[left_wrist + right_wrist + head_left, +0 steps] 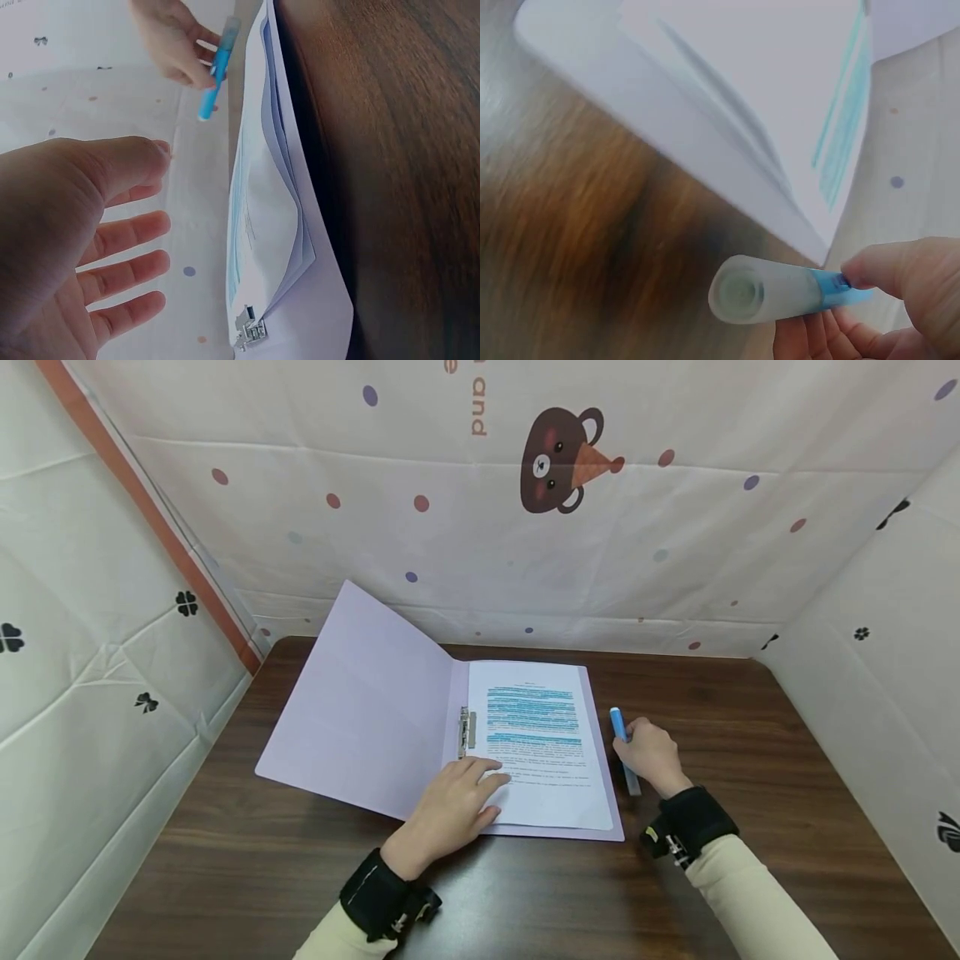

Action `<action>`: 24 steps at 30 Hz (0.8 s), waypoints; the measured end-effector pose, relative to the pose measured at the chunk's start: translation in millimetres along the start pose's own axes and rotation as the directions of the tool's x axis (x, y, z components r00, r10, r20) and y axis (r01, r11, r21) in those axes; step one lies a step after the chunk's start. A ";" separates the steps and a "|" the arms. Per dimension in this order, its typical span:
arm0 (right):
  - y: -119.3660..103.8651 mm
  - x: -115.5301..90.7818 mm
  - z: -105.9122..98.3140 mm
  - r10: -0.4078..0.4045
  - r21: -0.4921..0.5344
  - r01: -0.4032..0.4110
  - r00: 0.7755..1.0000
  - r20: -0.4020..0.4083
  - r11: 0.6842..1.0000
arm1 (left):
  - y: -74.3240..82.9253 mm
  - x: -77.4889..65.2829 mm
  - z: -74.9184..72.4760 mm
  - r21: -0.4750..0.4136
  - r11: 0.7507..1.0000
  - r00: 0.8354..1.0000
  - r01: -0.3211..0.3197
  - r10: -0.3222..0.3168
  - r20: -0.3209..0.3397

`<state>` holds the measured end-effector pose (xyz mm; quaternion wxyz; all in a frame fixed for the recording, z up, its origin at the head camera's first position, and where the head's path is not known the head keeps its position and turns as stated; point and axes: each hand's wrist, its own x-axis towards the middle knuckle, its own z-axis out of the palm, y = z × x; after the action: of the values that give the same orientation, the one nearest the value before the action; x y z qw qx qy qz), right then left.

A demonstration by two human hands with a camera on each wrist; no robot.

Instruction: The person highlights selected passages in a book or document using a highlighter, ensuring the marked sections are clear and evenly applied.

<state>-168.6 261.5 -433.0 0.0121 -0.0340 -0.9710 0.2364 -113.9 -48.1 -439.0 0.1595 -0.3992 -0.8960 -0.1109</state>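
A lilac folder [367, 693] lies opened out on the table, its cover spread to the left. Inside, a metal clip [463, 732] sits at the spine beside printed sheets [555, 806], whose upper lines are marked in blue. My left hand [453, 806] is over the sheets' lower left part, fingers loosely extended and holding nothing; whether it touches paper I cannot tell. Just right of the folder, my right hand [651, 756] grips a blue highlighter [617, 722] between thumb and fingers. In the right wrist view, the highlighter's translucent end [761, 292] points away from the thumb.
The dark wooden table [225, 868] reaches in front of and to the right of the folder. Patterned white cloth [465, 552] hangs behind the table and along both sides. Beneath the top sheet in the left wrist view, several paper edges [300, 255] curl up.
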 end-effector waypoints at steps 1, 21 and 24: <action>-1.1 -0.6 -0.4 -0.006 0.014 0.006 1.000 -0.011 1.000 | 0.1 0.2 0.5 -0.003 1.000 1.000 -0.004 0.004 -0.001; -44.1 -19.5 3.8 -0.118 0.190 0.132 0.990 -0.082 0.973 | 13.1 18.2 8.7 -0.060 0.998 1.000 0.004 -0.003 0.017; -48.9 -22.4 5.5 -0.111 0.221 0.124 0.991 -0.072 0.967 | 16.7 21.1 12.4 -0.040 0.999 0.999 0.020 -0.018 0.042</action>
<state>-149.4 214.0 -415.5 0.0584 0.0184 -0.9376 0.3424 -117.0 -18.7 -441.3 0.1314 -0.3961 -0.9005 -0.1222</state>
